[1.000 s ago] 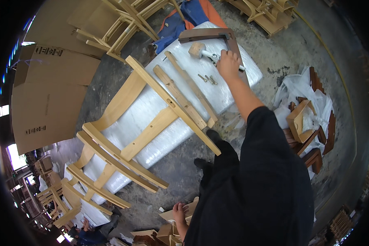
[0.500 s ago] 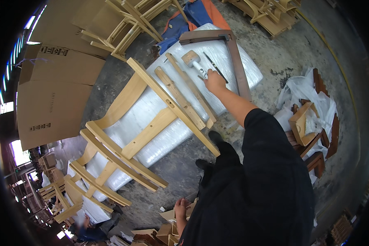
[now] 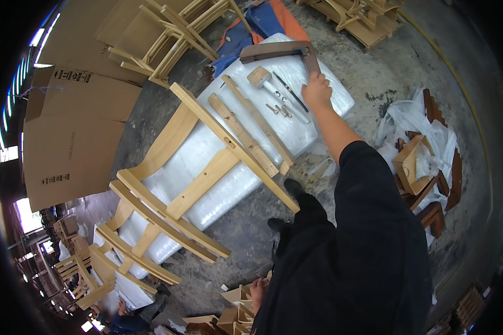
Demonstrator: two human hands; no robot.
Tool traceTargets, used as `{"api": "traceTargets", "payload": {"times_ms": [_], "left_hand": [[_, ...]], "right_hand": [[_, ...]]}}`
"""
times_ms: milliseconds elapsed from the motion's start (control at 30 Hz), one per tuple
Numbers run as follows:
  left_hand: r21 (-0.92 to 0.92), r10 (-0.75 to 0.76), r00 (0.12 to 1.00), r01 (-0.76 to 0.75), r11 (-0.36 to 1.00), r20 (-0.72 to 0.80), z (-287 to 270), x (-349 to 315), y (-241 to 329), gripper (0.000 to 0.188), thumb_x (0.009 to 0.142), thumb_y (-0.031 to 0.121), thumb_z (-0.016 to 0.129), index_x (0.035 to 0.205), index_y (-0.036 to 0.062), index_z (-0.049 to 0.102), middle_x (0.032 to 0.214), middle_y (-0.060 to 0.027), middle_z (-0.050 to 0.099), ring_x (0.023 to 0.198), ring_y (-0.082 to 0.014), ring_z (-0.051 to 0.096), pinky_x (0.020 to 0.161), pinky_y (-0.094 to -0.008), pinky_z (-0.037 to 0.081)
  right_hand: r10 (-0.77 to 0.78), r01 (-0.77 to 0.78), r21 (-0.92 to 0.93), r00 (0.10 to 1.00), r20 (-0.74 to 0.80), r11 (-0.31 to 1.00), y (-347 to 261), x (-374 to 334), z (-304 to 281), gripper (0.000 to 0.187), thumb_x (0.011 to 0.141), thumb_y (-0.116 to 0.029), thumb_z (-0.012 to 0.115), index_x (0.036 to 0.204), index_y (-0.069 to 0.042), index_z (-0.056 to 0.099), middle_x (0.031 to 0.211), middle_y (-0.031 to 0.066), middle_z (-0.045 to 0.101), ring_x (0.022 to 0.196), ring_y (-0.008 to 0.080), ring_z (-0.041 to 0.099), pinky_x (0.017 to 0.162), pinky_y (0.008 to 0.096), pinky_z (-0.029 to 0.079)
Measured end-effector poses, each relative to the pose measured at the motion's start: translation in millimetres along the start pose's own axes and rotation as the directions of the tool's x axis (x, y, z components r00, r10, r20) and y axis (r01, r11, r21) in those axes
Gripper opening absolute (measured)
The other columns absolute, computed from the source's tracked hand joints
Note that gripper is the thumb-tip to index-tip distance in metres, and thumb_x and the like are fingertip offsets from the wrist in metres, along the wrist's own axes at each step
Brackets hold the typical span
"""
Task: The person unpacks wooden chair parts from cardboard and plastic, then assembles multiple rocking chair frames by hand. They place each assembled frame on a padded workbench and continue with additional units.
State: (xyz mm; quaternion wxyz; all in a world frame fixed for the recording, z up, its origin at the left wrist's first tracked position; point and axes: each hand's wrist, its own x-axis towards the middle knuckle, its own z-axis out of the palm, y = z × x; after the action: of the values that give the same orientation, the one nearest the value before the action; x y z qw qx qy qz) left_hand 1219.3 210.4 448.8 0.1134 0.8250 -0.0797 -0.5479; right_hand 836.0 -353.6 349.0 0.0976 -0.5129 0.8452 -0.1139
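Note:
My right hand (image 3: 317, 90) is closed around one leg of a dark brown L-shaped wooden piece (image 3: 271, 51); the forearm hides the rest of that leg. A black fitting (image 3: 303, 51) sits near its corner. Just left of the hand lie a thin black rod-like tool (image 3: 290, 91), a wooden mallet (image 3: 259, 77) with a pale handle and several small metal fasteners (image 3: 279, 110). All rest on a bench top wrapped in clear plastic (image 3: 330, 92). My left hand (image 3: 257, 294) hangs low at my side, fingers loosely curled and seemingly holding nothing.
Pale wooden chair frames (image 3: 207, 173) lie across the bench beside two loose wooden strips (image 3: 243, 137). Large cardboard sheets (image 3: 75, 148) stand left. Brown wooden parts with plastic film (image 3: 439, 148) lie right. Another person (image 3: 129, 322) is at lower left.
My right hand has left the mallet's handle, moved up and right, and taken hold of the brown piece, which has shifted slightly. The mallet now lies free beside the fasteners.

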Motion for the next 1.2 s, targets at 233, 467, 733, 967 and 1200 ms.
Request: {"api": "traceTargets", "payload": {"times_ms": [233,467,733,967,1200], "left_hand": [[0.002,-0.064,0.998,0.064,0.998,0.002,1.9,-1.5,-9.5,0.035,0.103,0.022,0.058,0.125,-0.0037,0.062,0.107,-0.0167,0.073,0.091,-0.0262,0.072,0.078,-0.0364,0.058],[-0.189,-0.085,0.996,0.083,0.978,0.0,-10.8,16.6,11.6,0.031,0.103,0.024,0.059,0.12,-0.0003,0.064,0.099,-0.0141,0.073,0.083,-0.0254,0.072,0.074,-0.0394,0.059],[-0.063,0.268,0.962,-0.271,0.961,-0.041,-14.9,58.8,69.0,0.024,0.102,0.021,0.06,0.108,-0.0014,0.068,0.085,-0.0101,0.071,0.068,-0.0188,0.068,0.059,-0.0322,0.055],[0.193,0.766,0.642,-0.757,0.624,0.039,0.9,88.5,214.9,0.033,0.1,0.026,0.064,0.119,-0.0001,0.068,0.107,-0.0199,0.073,0.101,-0.0297,0.072,0.09,-0.0375,0.054],[-0.336,0.866,0.493,-0.805,0.489,0.08,-24.3,29.3,313.1,0.031,0.104,0.022,0.059,0.127,0.0012,0.064,0.112,-0.0098,0.072,0.095,-0.0175,0.07,0.078,-0.0314,0.055]], "right_hand": [[0.223,-0.23,-0.013,0.926,0.305,0.973,31.0,33.7,-24.1,0.07,0.083,-0.04,0.078,0.136,-0.001,0.053,0.133,0.0201,0.06,0.12,0.0376,0.064,0.098,0.0466,0.055],[0.177,-0.2,0.193,0.976,0.127,0.961,54.3,52.0,-64.8,0.076,0.081,-0.042,0.078,0.135,0.004,0.051,0.126,0.0288,0.067,0.114,0.0425,0.067,0.096,0.049,0.054],[-0.149,-0.068,0.794,0.969,0.197,0.605,76.8,-15.4,-181.5,0.077,0.078,-0.02,0.082,0.138,0.005,0.04,0.111,0.0228,0.069,0.09,0.0313,0.071,0.079,0.0428,0.059],[-0.493,0.041,0.866,0.836,0.243,0.498,20.0,-146.1,-280.4,0.067,0.083,-0.01,0.074,0.139,-0.001,0.04,0.117,0.0188,0.064,0.095,0.024,0.066,0.081,0.0359,0.056],[-0.666,-0.033,0.83,0.58,0.47,0.557,-81.4,-246.4,-296.8,0.05,0.088,-0.013,0.067,0.132,-0.004,0.046,0.111,0.0119,0.061,0.099,0.0174,0.06,0.086,0.0316,0.049]]}}
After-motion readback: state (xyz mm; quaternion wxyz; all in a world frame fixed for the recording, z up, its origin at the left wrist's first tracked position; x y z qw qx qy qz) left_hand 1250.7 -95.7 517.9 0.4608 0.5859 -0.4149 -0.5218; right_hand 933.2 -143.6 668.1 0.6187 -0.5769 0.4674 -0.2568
